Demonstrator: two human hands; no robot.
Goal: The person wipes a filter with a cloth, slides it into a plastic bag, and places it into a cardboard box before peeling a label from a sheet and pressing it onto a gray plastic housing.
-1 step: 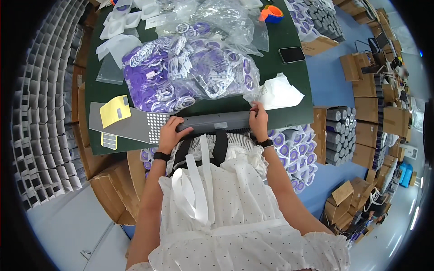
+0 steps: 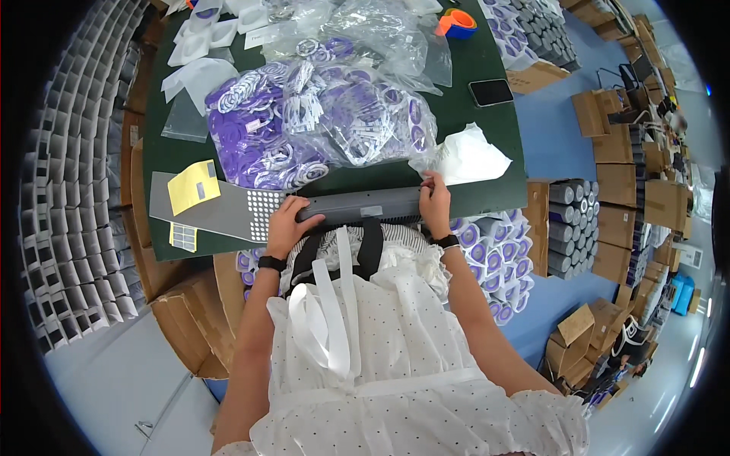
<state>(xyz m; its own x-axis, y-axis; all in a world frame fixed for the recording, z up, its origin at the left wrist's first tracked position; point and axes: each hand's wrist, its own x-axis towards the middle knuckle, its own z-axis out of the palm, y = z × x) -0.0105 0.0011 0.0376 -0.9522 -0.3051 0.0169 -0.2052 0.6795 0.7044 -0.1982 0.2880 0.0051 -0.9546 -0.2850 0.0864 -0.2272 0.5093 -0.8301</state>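
Note:
A dark grey cylinder (image 2: 342, 204) with a small pale label and a slotted section lies sideways along the table's near edge, close against my body. My left hand (image 2: 287, 226) grips its left end, thumb on the near side and fingers over the far side. At the opposite end my right hand (image 2: 435, 204) closes round the cylinder. Beside my left hand is a grey board (image 2: 220, 215) with rows of round white stickers. A yellow sheet (image 2: 193, 187) rests on that board. Beyond the cylinder sits a clear plastic bag (image 2: 357, 114) full of purple and white ring-shaped parts.
Loose purple rings (image 2: 239, 148) are heaped left of the bag. On the green table (image 2: 487, 201) are also crumpled white paper (image 2: 473, 156), a phone (image 2: 490, 93) and an orange and blue tape roll (image 2: 458, 24). Boxes of grey cylinders (image 2: 572, 228) stand at right.

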